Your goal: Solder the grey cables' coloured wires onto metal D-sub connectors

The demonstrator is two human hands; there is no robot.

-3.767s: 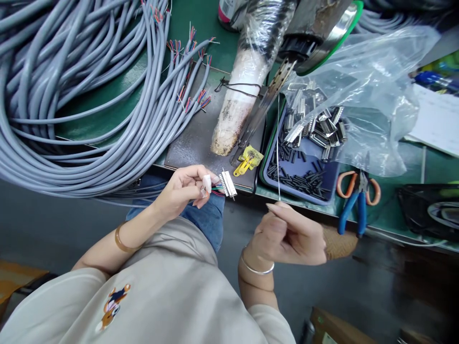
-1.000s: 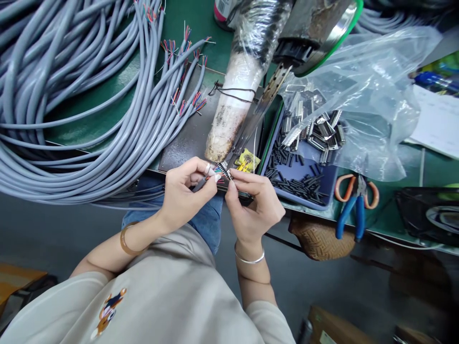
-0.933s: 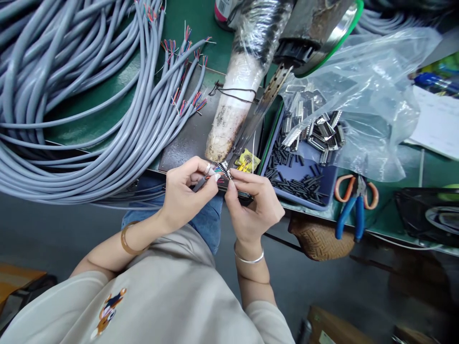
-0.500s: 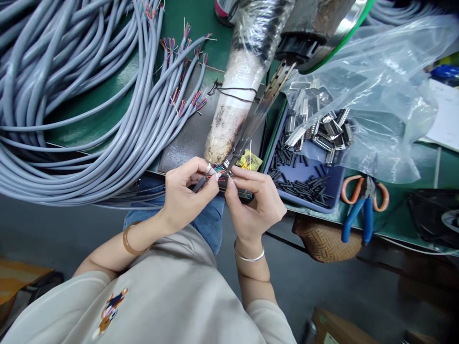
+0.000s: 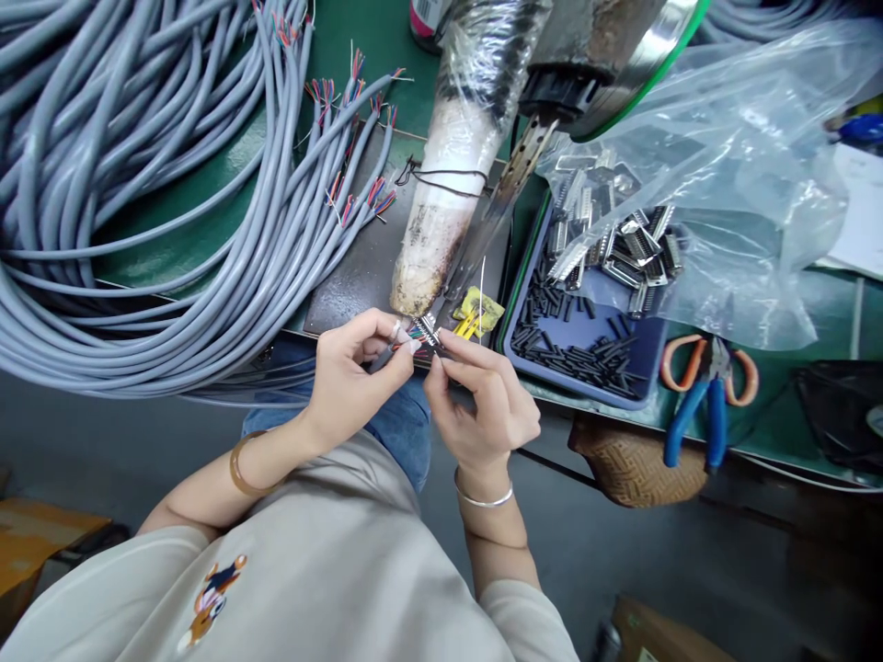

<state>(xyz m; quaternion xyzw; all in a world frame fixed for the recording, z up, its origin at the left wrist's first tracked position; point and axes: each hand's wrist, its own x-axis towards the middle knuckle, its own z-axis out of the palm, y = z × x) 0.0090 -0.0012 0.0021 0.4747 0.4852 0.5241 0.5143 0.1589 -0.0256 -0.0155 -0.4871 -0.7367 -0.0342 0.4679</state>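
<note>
My left hand [image 5: 359, 372] pinches the end of a grey cable [image 5: 382, 357] whose thin coloured wires fan out. Just past my left fingertips is a small metal connector [image 5: 426, 329], under the tip of a soldering iron [image 5: 507, 188]. My right hand [image 5: 483, 395] is closed at the connector's right side, its thumb and forefinger close together; what lies between them is too small to tell. A white wrapped tube [image 5: 441, 202] ends right above the connector. A yellow piece [image 5: 483, 310] lies to the right of the iron's tip.
Bundled grey cables [image 5: 227, 276] fill the left. On the right, a blue tray [image 5: 572, 342] holds black sleeves and metal connectors, partly under a clear plastic bag [image 5: 759, 184]. Pliers [image 5: 707, 395] lie at the table edge, above a woven stool [image 5: 641, 464]. A green-rimmed reel [image 5: 641, 74] stands at the top.
My right hand has shifted slightly left and down, its fingers more curled. More of the metal connector and the yellow piece shows. The view has moved slightly.
</note>
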